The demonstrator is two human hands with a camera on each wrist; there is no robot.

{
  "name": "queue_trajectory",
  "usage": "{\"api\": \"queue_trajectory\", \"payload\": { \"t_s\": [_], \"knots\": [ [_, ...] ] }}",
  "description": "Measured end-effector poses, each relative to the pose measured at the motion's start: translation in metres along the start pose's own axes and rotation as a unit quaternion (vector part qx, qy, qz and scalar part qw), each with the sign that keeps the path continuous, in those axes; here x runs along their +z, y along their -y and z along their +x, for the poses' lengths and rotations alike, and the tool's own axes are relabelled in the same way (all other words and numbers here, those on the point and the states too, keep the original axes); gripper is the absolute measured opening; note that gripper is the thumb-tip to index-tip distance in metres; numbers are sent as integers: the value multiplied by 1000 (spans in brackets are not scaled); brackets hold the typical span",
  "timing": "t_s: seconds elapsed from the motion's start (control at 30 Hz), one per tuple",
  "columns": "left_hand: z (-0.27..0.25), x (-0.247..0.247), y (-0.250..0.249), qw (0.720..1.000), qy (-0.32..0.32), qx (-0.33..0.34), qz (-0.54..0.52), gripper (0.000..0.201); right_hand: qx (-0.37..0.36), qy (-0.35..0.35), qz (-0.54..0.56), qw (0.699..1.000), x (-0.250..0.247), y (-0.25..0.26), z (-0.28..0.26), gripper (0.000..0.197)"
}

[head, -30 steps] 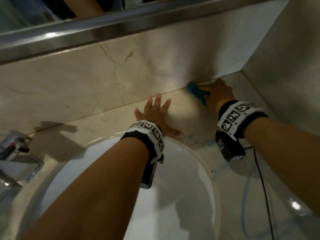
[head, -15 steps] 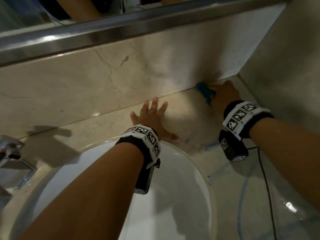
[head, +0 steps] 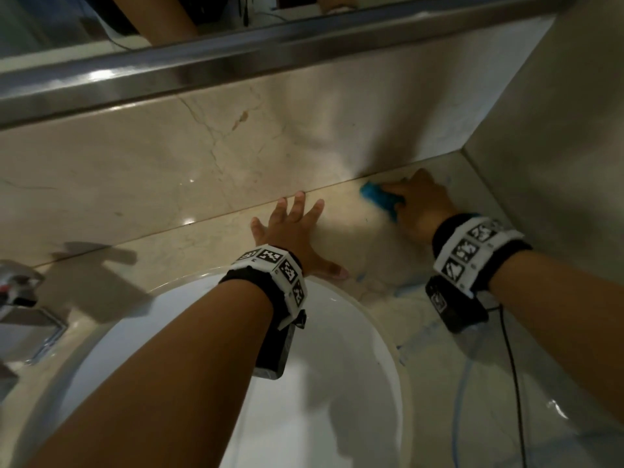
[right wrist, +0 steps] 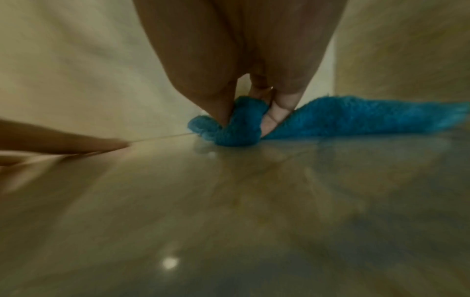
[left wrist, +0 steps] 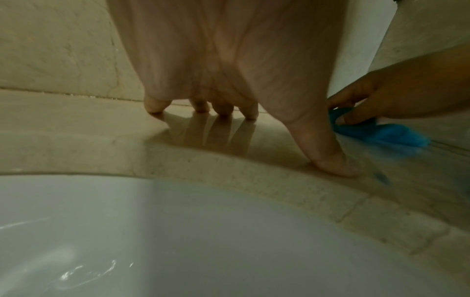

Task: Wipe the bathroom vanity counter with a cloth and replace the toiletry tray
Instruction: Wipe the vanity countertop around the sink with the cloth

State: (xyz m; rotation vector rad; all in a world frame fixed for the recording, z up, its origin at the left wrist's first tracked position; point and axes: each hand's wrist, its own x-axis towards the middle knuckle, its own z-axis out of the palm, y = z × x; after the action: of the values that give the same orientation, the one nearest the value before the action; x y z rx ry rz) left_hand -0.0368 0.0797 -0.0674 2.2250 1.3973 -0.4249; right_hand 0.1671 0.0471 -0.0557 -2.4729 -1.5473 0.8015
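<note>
Two hands on a marble bathroom counter, one wiping with a blue cloth.

The right hand pinches the bunched cloth in its grip, pressing it onto the counter near the back corner. The left hand lies flat with fingers spread, just behind the white sink.

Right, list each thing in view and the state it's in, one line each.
Cloth: bunched, on the counter by the back wall.
Right hand: grips the cloth, pressing it down.
Left hand: fingers spread, braced flat on the counter.
Counter: glossy, with blue streaks near the sink.
Sink: no standing water visible.
Tap: no water seen running.
</note>
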Motion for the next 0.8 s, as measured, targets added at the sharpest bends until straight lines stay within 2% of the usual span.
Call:
{"api": "queue_trajectory", "payload": {
  "t_s": [0.13,0.23,0.37,0.47,0.57,0.67,0.8],
  "knots": [
    [-2,-3,-1,1000,4,-2,4,126,-45,44,12,998,23,3,-22,45],
    [-2,-3,-1,1000,7,-5,3,125,-22,32,-11,999,6,3,-6,56],
    [-2,-1,0,1000,0,-6,4,125,-45,6,-75,996,-4,13,12,50],
    [-3,1,-1,1000,-4,-3,18,125,-76,3,-38,996,13,15,-16,45],
    [-9,3,2,1000,-4,5,27,122,-148,17,-11,989,35,5,-63,43],
    [-13,6,7,999,1,16,35,119,-129,23,38,991,40,-4,-73,33],
    [-15,6,9,999,6,21,36,122,-107,-41,-9,993,33,2,-41,39]
  ]
}}
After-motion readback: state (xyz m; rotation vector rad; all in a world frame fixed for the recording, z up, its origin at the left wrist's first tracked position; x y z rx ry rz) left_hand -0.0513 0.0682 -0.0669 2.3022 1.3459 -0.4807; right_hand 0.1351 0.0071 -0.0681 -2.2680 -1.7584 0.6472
